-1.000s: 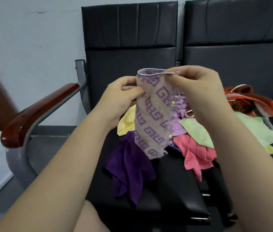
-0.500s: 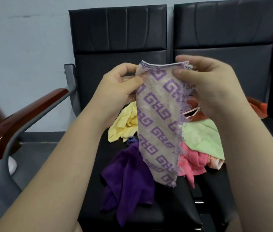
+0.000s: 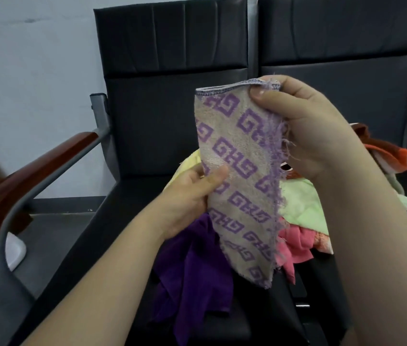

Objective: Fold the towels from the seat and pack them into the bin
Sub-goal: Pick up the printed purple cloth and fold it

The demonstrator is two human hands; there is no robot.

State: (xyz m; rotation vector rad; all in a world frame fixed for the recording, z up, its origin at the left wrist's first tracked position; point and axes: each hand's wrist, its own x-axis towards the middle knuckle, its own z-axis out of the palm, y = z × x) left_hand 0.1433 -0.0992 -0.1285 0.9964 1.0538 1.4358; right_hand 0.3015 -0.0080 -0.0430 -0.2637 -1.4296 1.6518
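A beige towel with a purple key pattern [image 3: 242, 171] hangs folded lengthwise in front of me, above the seat. My right hand [image 3: 314, 128] pinches its top right corner between thumb and fingers. My left hand [image 3: 192, 193] grips its left edge about halfway down. Behind and below it lies a heap of loose towels on the black seat [image 3: 122, 221]: a dark purple towel [image 3: 195, 275], a pink towel [image 3: 294, 248], a light green towel [image 3: 299, 206], a yellow towel [image 3: 187, 166] and an orange-brown towel [image 3: 384, 151]. No bin is in view.
The black chair has a high backrest [image 3: 172, 71] and a brown wooden armrest [image 3: 30, 176] on a grey metal frame at the left. A second black chair [image 3: 334, 58] joins it on the right. A pale wall stands behind, grey floor at the lower left.
My left hand has slid from the towel's top edge down to the middle of its left side. The right hand keeps the top corner. The towel hangs straighter and longer.
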